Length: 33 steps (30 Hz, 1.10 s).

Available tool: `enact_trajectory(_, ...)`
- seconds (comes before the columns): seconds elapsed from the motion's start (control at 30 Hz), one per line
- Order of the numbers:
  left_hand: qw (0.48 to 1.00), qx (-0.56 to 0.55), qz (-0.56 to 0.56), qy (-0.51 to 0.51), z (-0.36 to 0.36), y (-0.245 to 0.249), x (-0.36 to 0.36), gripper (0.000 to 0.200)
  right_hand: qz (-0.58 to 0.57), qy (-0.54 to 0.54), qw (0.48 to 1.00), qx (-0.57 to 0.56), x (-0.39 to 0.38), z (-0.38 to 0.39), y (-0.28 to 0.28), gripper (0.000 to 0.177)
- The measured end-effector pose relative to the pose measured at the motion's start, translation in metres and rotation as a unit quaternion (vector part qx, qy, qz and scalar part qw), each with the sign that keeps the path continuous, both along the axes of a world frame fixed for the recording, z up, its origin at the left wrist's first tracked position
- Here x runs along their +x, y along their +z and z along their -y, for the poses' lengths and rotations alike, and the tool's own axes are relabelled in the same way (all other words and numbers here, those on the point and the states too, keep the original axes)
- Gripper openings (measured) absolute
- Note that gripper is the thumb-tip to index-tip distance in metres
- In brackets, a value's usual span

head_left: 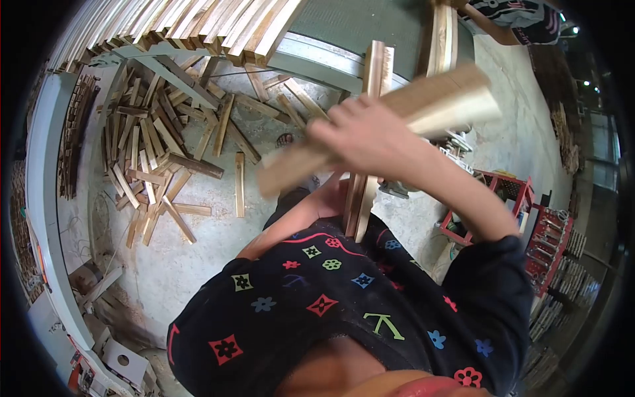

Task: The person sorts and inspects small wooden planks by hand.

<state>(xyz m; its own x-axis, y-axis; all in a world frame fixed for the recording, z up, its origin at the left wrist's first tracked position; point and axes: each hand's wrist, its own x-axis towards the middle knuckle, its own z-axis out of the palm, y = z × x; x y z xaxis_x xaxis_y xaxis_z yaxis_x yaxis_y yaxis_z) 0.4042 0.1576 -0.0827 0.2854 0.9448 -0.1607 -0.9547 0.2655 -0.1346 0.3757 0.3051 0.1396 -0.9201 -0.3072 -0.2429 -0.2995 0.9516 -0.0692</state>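
My right hand (pixel 370 135) is wrapped over a wide wooden plank (pixel 436 92), blurred by motion and slanting from lower left to upper right. Beneath it, two narrow wooden strips (pixel 358 208) lie side by side, running from my body toward the metal table edge. My left hand (pixel 335 193) grips these strips from the left, close to my shirt. The plank and strips hide most of its fingers.
A row of wooden strips (pixel 218 30) lies on the metal-edged table (pixel 317 53). Many loose pieces (pixel 155 139) are heaped on the floor at left. Another person's arm (pixel 489 23) reaches over wood at upper right. A red tool rack (pixel 549 245) stands at right.
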Motion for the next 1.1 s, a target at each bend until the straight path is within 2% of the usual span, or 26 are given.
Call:
enact_trajectory(0.07,0.979,-0.082,-0.187,0.019,-0.012,0.013,0.011,0.081,-0.060,-0.180,0.979,-0.071,0.019,-0.014,0.012,0.055)
enact_trajectory(0.13,0.994,-0.028,-0.090,0.056,-0.008,-0.001,0.017,0.066,-0.049,-0.389,0.892,-0.224,0.040,-0.028,0.014,0.050)
enact_trajectory(0.17,0.989,-0.034,-0.114,0.083,-0.010,-0.002,0.022,0.069,-0.046,-0.454,0.847,-0.271,0.050,-0.037,0.003,0.060)
enact_trajectory(0.23,0.976,-0.051,-0.165,0.134,-0.013,0.022,0.024,0.075,-0.167,-0.491,0.784,-0.342,0.061,-0.052,-0.040,0.060)
enact_trajectory(0.27,0.980,-0.041,-0.153,0.120,-0.012,0.017,0.023,0.078,-0.224,-0.508,0.742,-0.377,0.061,-0.057,-0.059,0.060)
enact_trajectory(0.33,0.988,-0.027,-0.125,0.087,-0.011,0.010,0.018,0.085,-0.230,-0.559,0.685,-0.407,0.053,-0.062,-0.081,0.063)
enact_trajectory(0.37,0.981,-0.028,-0.168,0.090,-0.009,0.012,0.017,0.090,-0.226,-0.577,0.675,-0.399,0.049,-0.063,-0.085,0.065)
enact_trajectory(0.47,0.981,-0.055,-0.174,0.069,-0.005,0.017,0.007,0.086,-0.169,-0.582,0.675,-0.420,0.033,-0.075,-0.105,0.071)
enact_trajectory(0.53,0.980,-0.064,-0.180,0.063,-0.001,0.017,0.005,0.083,-0.144,-0.592,0.714,-0.346,0.022,-0.066,-0.104,0.069)
enact_trajectory(0.6,0.979,-0.071,-0.177,0.072,0.000,0.018,0.001,0.080,-0.169,-0.555,0.763,-0.287,0.027,-0.053,-0.120,0.075)
enact_trajectory(0.67,0.980,-0.081,-0.158,0.092,0.006,0.019,0.002,0.077,-0.188,-0.536,0.782,-0.257,0.038,-0.009,-0.085,0.094)
enact_trajectory(0.7,0.976,-0.086,-0.175,0.097,0.009,0.018,0.001,0.076,-0.206,-0.505,0.815,-0.194,0.044,0.004,-0.096,0.108)
enact_trajectory(0.73,0.978,-0.090,-0.166,0.090,0.010,0.018,-0.004,0.075,-0.249,-0.476,0.829,-0.157,0.045,0.016,-0.104,0.108)
enact_trajectory(0.8,0.983,-0.100,-0.137,0.069,0.011,0.016,-0.008,0.074,-0.254,-0.473,0.832,-0.136,0.033,0.019,-0.111,0.108)
enact_trajectory(0.93,0.966,-0.117,-0.202,0.110,-0.009,0.039,-0.051,0.082,-0.230,-0.491,0.824,-0.164,-0.030,-0.013,-0.100,0.108)
enact_trajectory(1.0,0.968,-0.108,-0.208,0.084,-0.016,0.054,-0.082,0.110,-0.246,-0.486,0.822,-0.167,-0.084,-0.039,-0.097,0.110)
enact_trajectory(1.07,0.979,-0.038,-0.162,0.121,-0.020,0.053,-0.090,0.121,-0.228,-0.507,0.817,-0.152,-0.146,-0.071,-0.093,0.112)
enact_trajectory(1.1,0.984,0.086,-0.105,0.116,-0.016,0.028,-0.090,0.126,-0.225,-0.541,0.791,-0.178,-0.188,-0.100,-0.104,0.109)
